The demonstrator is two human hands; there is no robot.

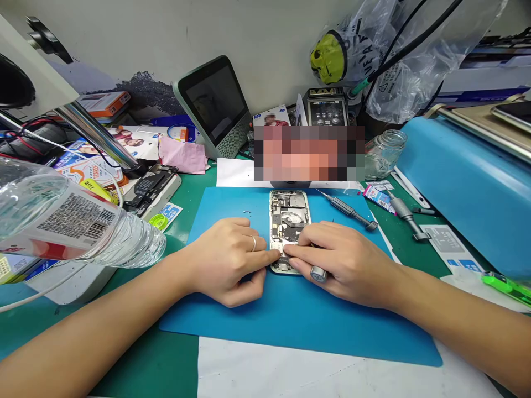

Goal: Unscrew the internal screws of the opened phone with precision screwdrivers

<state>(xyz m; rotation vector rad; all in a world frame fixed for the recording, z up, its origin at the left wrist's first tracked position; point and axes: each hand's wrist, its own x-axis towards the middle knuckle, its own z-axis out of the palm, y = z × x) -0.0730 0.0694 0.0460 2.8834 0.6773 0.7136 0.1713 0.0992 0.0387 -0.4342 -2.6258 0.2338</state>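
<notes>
One of left fingers [263, 258] extended onto opened phone [290, 224]; right fingers [306, 254] curled round silver-ended tool [319, 274].

Clear, crinkly plastic bag [396, 94] has a triangle sign [383, 87] + big black letters [367, 63], hard to read. White label [78, 221] on the clear plastic bottle [133, 237] has a black barcode [102, 222] + tiny txt, too small. Black boxy machine [326, 95] w/ dark screen [329, 114] shows white txt, too blurry.
</notes>
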